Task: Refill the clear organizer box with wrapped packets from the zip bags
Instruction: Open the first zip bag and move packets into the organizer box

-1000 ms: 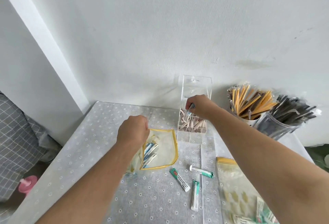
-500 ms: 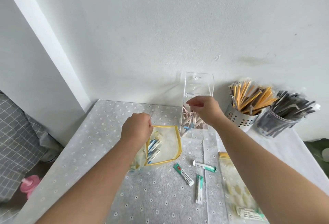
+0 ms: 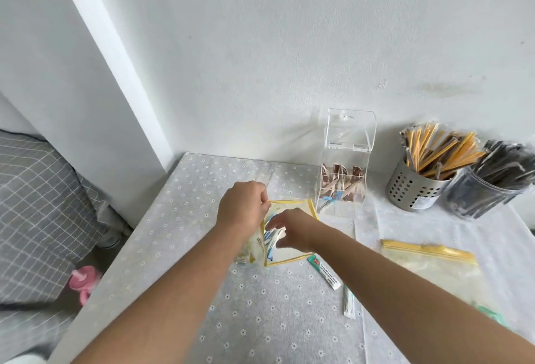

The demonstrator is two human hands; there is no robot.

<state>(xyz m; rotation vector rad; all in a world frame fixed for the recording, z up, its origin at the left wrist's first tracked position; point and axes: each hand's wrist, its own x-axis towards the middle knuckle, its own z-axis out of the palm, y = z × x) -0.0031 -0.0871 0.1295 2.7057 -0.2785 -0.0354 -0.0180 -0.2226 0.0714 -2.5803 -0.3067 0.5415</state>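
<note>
Head view, ref. for the next pick. Your L hand [image 3: 243,210] pinches the far yellow zip edge of the clear yellow-rimmed zip bag [image 3: 285,261], holding the mouth spread as an open loop. Your R hand [image 3: 293,229] is in that mouth, fingers and thumb curved in a C round the blue-and-white wrapped packets [image 3: 270,237]. Contact can't be confirmed, so treat the grasp as undetermined.

Key relation: the tall clear acrylic organizer box [image 3: 341,158] stands beyond and to the R of both hands, just past the bag's far R corner, apart from it. Its hinged clear lid [image 3: 350,129] is tipped up on the wall side, so the opening faces up. The R hand is nearer the box; the L hand sits across the bag from it. Packets in the bag lie w/ long axis approx. away from you, slanted. Brown packets [image 3: 351,187] already sit low in the box.

Judgement: the pkt must come up out of the loop, travel forward-right, then go down past the raised lid.

Spare stock: a second clear zip bag w/ yellow strip [image 3: 428,250] lies flat on the floral-cloth desk [image 3: 260,320] at R. Green-and-white packets [image 3: 324,272] lie loose near your R forearm.
</note>
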